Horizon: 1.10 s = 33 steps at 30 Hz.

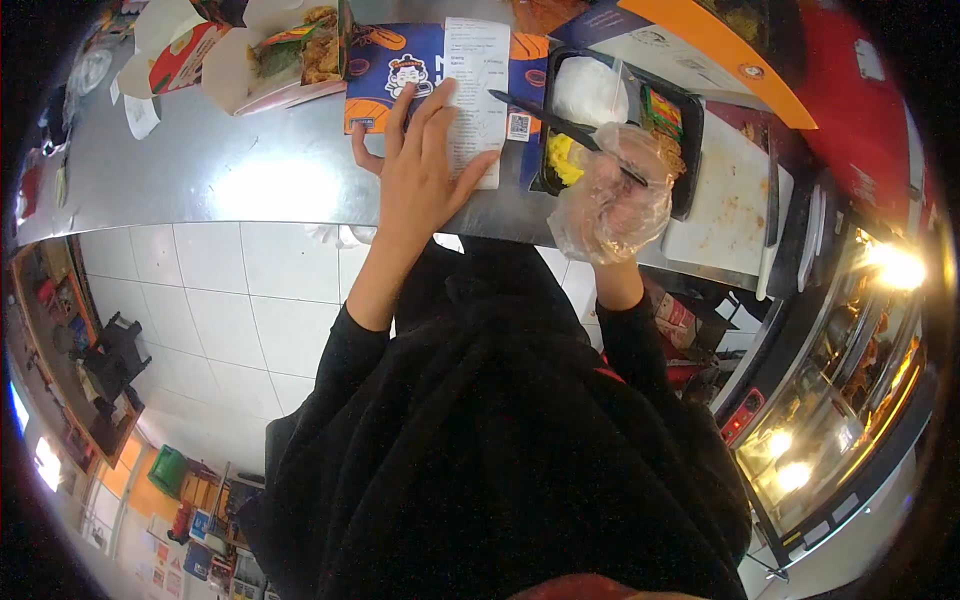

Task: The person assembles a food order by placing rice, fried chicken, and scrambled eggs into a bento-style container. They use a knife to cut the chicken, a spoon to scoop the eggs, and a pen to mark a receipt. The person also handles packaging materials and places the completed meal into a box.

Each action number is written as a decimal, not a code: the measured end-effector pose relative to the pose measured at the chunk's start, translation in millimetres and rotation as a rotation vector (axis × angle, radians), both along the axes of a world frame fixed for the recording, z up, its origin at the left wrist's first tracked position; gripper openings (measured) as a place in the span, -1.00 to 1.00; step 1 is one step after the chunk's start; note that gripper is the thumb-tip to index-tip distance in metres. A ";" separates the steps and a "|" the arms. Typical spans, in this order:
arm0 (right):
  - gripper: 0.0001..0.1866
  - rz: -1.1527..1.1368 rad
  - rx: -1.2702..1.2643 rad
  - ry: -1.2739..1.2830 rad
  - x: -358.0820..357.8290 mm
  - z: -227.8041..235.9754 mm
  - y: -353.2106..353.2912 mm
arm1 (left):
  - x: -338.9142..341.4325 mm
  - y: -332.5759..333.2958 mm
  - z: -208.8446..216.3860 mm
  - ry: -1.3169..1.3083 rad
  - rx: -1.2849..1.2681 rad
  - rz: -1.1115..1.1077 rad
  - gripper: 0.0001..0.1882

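My bare left hand (422,165) lies palm down with its fingers spread. Under it are a long white paper receipt (478,60) and a blue-and-orange printed cardboard piece (375,75). My right hand (615,195), in a loose clear plastic glove, is closed around a slim black tool (560,125) that looks like tongs. Its tapered tip points left, over the receipt. Partly behind this hand sits a black food tray (692,120) with a wrapped white mound (590,90), yellow food (565,160) and colourful sachets (662,115).
Open food boxes (235,75), one with fried food, stand at the counter's far left. An orange-edged carton (730,60) rises behind the tray. A stained white cutting board (722,215) lies to the right, near a white-handled knife (768,265). A lit glass food warmer (830,400) stands at right.
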State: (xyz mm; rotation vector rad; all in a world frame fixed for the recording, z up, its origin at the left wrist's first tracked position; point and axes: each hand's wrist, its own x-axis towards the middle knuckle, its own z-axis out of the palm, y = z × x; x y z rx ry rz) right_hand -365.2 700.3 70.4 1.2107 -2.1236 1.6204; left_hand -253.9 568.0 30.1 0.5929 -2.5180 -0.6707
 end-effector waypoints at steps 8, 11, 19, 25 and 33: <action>-0.73 -0.001 0.009 0.016 -2.2 -3.9 -0.3 | -0.9 -0.4 0.5 0.015 -0.008 -0.010 -0.47; -0.72 -0.049 0.052 0.124 -4.0 -0.6 0.2 | -1.3 -3.1 -14.2 0.107 -0.008 0.014 -0.51; -0.76 -0.005 0.001 0.074 0.7 -2.6 -0.3 | -1.4 -1.2 -5.9 0.045 -0.034 0.027 -0.52; -0.76 -0.038 0.015 0.051 1.4 1.9 -2.7 | 0.0 -2.2 -4.7 0.040 -0.030 -0.020 -0.50; -0.74 -0.033 0.033 0.050 3.5 12.2 1.2 | -0.2 -4.2 -12.1 0.079 -0.022 -0.005 -0.52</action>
